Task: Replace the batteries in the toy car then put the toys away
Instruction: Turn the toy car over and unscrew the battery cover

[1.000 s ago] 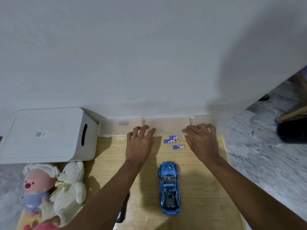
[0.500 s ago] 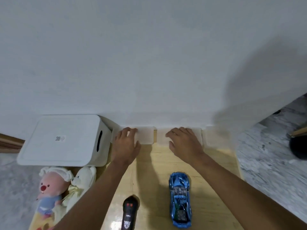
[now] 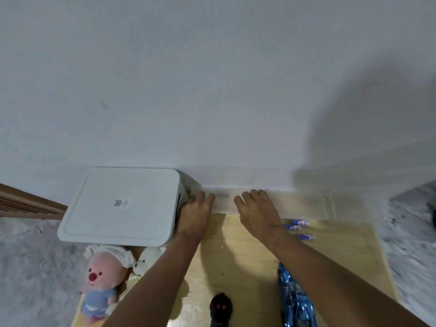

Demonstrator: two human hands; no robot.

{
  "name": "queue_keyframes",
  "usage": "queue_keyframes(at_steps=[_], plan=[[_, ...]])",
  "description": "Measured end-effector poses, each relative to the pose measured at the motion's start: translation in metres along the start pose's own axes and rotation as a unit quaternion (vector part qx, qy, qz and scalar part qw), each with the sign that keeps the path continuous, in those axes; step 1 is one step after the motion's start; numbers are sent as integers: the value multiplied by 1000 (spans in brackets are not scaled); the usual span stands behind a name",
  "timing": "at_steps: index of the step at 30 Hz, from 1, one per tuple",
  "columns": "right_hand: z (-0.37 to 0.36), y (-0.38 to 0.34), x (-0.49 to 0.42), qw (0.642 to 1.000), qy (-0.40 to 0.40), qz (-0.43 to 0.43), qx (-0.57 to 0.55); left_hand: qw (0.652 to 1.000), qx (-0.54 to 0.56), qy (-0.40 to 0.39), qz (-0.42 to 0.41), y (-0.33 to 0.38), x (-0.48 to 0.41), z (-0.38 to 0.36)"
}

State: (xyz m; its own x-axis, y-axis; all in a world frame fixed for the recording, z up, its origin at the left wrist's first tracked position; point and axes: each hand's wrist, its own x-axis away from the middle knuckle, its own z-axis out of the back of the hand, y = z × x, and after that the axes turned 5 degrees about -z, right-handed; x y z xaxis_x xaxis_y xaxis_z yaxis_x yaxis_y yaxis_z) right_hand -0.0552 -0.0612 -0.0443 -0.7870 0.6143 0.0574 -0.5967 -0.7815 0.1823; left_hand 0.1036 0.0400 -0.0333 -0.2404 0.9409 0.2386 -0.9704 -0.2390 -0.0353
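A blue toy car lies on the wooden board, partly hidden under my right forearm. Three blue-and-white batteries lie near the board's far right. A black remote control sits at the bottom centre. My left hand reaches forward with fingers extended, touching the right side of the white lidded box. My right hand lies flat with fingers extended on a translucent plastic container by the wall.
A pink plush doll in blue clothes and a white teddy bear lie in front of the white box. The white wall rises right behind the containers. Grey marbled floor surrounds the board; a wooden strip runs at far left.
The view has swung to the left and forward. Both hands have moved left along the translucent containers; my left hand now touches the white box's side. The batteries show again beside my right wrist.
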Motion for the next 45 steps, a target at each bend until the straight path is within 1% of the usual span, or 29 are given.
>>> queue_keyframes(at_steps=[3,6,11,14,16,20,22,25,27,31,34,36,38,40,41,42,43,44,45], plan=[[6,-6,0,1000,5,8,18,1000,2,-3,-19,0,0,-4],[10,-11,1,999,-1,8,35,1000,0,1,-20,2,-1,-6],[18,-12,-1,999,-36,-6,15,999,5,9,-32,0,-2,-9],[21,-4,-2,998,-46,-20,-22,997,69,26,-13,-2,-2,-8],[23,2,-4,997,-39,-20,-63,991,126,53,-3,-3,-1,-10],[24,15,-5,991,-19,-42,-127,978,148,147,7,-3,-3,-19],[31,20,-1,975,-14,-79,-208,970,173,167,17,-1,-4,-20],[39,28,3,935,-10,-128,-331,961,214,171,18,2,-2,-19],[41,31,3,923,5,-153,-354,953,239,187,1,2,0,-21],[41,30,1,916,44,-182,-355,930,291,222,-30,-1,6,-29],[38,25,-1,900,81,-212,-372,926,301,225,-30,1,6,-26],[34,21,-3,872,103,-247,-410,933,294,207,-20,2,7,-24],[34,15,-5,826,118,-288,-470,937,291,191,-11,3,7,-26],[33,7,-4,784,138,-310,-521,940,286,184,-12,2,7,-29],[31,1,-1,773,153,-313,-529,944,276,182,-10,2,7,-30],[28,-4,3,775,163,-310,-526,947,266,179,-8,2,7,-31],[24,-10,7,787,163,-293,-518,948,264,179,-8,2,6,-31],[19,-16,10,815,148,-259,-497,947,265,181,-8,2,6,-32],[13,-20,11,855,120,-213,-458,948,258,184,-7,2,5,-32]])
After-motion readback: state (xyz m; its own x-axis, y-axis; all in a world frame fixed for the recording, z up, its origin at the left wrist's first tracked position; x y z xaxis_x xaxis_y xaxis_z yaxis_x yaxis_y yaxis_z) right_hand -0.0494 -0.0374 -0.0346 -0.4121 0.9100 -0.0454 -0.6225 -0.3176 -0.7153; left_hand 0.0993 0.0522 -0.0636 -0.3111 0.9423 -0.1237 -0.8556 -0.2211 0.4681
